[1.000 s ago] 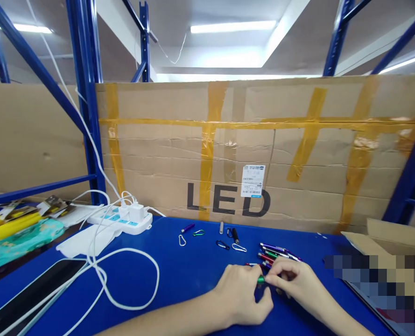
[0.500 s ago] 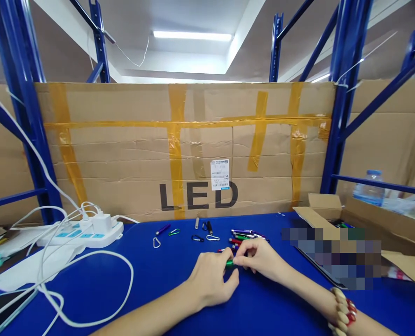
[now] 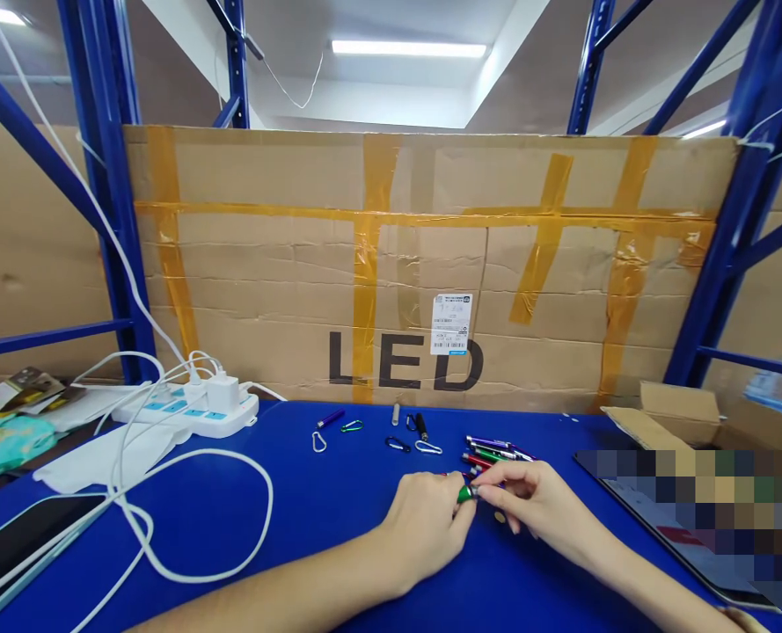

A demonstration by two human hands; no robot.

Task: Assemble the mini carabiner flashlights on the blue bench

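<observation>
My left hand [image 3: 430,532] is closed around a small green metal tube [image 3: 464,494], and most of the tube is hidden by its fingers. At the tube's right end, my right hand [image 3: 539,505] pinches the tip between thumb and fingertips. Just below the right fingers is a small round gold-coloured piece [image 3: 500,517]; whether it touches them I cannot tell. Behind the hands lies a pile of slim metallic tubes [image 3: 496,447] in purple, green, red and silver.
On the blue table [image 3: 325,510], several carabiners [image 3: 428,447], a purple tube [image 3: 330,419] and a grey tube [image 3: 396,414] lie farther back. A power strip [image 3: 222,424] with looping white cables [image 3: 268,519] is at left. A dark tablet [image 3: 654,519] and an open cardboard box [image 3: 677,404] are at right.
The whole view has swung left, so things appear farther right. My hands still hold the green tube, and the gold-coloured piece now shows below my right fingers.
</observation>
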